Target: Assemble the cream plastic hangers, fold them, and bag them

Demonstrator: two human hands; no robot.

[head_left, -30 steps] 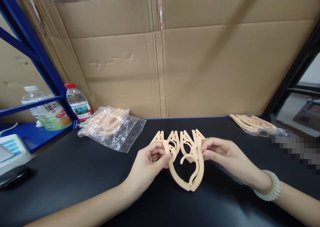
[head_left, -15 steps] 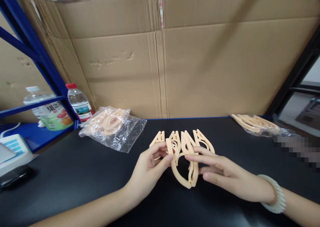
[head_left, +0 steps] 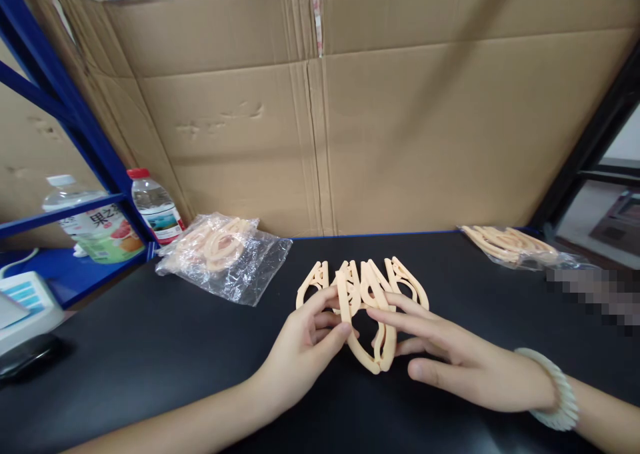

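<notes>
A beige plastic folding hanger (head_left: 387,355) stands partly folded in front of me, its joined end down near the black tabletop. My left hand (head_left: 300,354) pinches its left arm between thumb and fingers. On the other side, my right hand (head_left: 463,364) rests its stretched fingers against the right arm, with the thumb held apart from it. Just behind lie several more folded hangers, among them one at the left (head_left: 323,272) and one at the right (head_left: 419,289); my fingers and the held hanger partly cover this row.
Bagged hangers (head_left: 225,251) lie at the back left, and another bag of hangers (head_left: 507,244) at the back right. A red-capped bottle (head_left: 159,207) and a larger bottle (head_left: 100,231) stand at left. Cardboard (head_left: 425,127) walls the back of the black table (head_left: 175,367). A black mouse (head_left: 30,355) sits far left.
The left hand has tilted the hanger's left arm slightly inward, narrowing the gap between its arms. My right thumb has moved a little away from the hanger. The view has shifted slightly.
</notes>
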